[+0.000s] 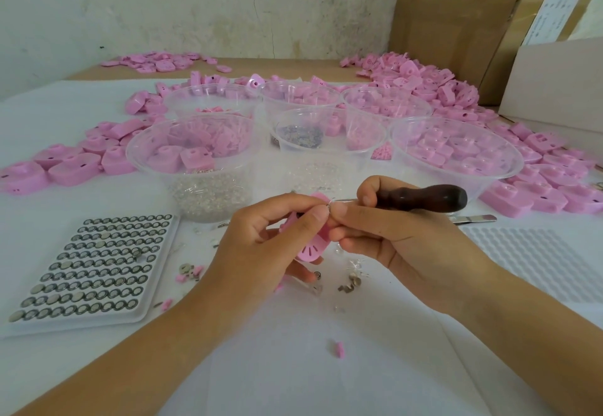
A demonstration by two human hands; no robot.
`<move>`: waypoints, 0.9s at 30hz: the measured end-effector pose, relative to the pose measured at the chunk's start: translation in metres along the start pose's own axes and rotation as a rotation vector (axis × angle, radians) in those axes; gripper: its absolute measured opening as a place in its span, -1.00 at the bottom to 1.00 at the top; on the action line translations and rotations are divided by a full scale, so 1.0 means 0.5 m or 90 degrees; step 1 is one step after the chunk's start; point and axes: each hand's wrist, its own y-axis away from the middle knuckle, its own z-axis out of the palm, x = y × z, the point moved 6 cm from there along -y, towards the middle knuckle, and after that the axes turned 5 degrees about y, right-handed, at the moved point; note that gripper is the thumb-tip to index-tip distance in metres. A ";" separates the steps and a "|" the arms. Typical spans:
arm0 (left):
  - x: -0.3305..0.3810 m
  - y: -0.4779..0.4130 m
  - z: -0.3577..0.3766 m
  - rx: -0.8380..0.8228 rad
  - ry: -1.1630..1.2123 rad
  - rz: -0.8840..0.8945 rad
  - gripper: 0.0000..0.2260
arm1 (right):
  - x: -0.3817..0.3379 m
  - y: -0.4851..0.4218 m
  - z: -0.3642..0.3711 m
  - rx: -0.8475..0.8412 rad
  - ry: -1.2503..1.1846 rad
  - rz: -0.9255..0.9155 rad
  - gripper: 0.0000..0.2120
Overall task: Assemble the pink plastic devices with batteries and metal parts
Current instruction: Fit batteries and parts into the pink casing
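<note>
White-covered table bearing a button-battery tray, clear plastic bowls, heaped pink shells and scattered metal bits.

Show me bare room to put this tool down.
Bare sheet: the near edge, right of the battery tray, short of the left hand and right hand; one pink scrap sits there. Crowded: bowls behind them, loose metal bits beside them.

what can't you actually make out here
Head view, the only one:
- Pink device: mostly covered by the left hand.
- Metal part at the fingertips: too small to identify.
- Tool: its tip is lost among the right hand's fingertips.
- Bits in the clear bowls: blurred.
- Pink pile: cut off by the right edge.
</note>
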 end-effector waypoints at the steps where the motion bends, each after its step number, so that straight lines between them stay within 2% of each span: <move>1: -0.001 0.000 -0.001 -0.002 0.003 -0.003 -0.92 | -0.001 0.000 0.000 0.001 0.008 -0.005 -0.76; 11: -0.001 0.000 0.001 -0.006 0.002 -0.008 -0.85 | -0.011 0.006 0.006 0.009 0.107 -0.063 -0.78; 16: 0.008 0.000 -0.003 0.022 -0.022 0.023 -0.85 | -0.012 0.007 0.009 -0.012 0.079 -0.061 -0.79; 19: 0.013 0.001 -0.005 0.031 -0.043 0.043 -0.75 | -0.016 0.009 0.013 -0.007 0.074 -0.059 -0.82; 22: 0.017 0.005 -0.003 0.037 -0.067 0.067 -0.85 | -0.015 0.009 0.012 0.006 0.094 -0.058 -0.78; 27: 0.027 0.011 -0.005 0.063 -0.152 0.138 -0.89 | -0.010 0.006 0.009 0.004 0.091 -0.055 -0.81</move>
